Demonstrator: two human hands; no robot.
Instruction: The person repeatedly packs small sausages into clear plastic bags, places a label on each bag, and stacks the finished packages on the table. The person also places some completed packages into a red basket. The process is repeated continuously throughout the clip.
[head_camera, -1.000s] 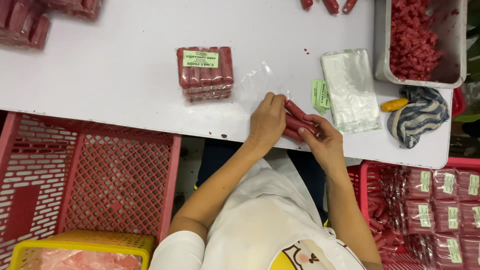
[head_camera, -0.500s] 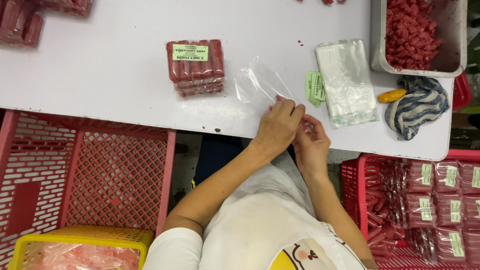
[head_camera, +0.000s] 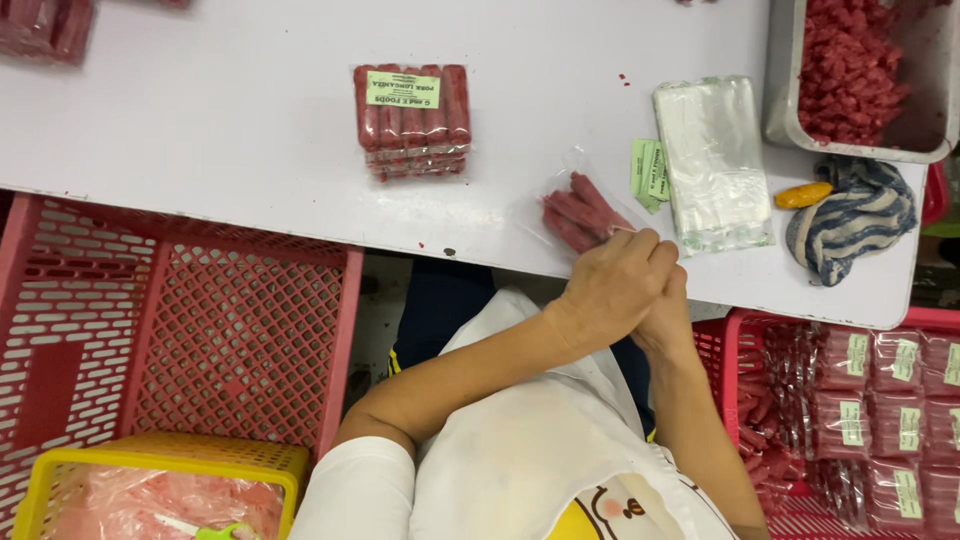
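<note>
Where the white surface (head_camera: 200, 150) meets its near edge, a clear bag (head_camera: 575, 205) with a few red sausages (head_camera: 580, 208) in it lies flat, and the left hand (head_camera: 610, 290) and right hand (head_camera: 668, 310) meet at its near end, fingers closed in a grip pinching the bag's mouth. Just right of it lie green labels (head_camera: 648, 172) and a stack of empty bags (head_camera: 712, 165), with a striped cloth (head_camera: 855, 215) and a metal tray (head_camera: 790, 110) of red meat beyond. A finished sausage pack (head_camera: 412, 120) sits to the left, red crates (head_camera: 200, 320) below.
</note>
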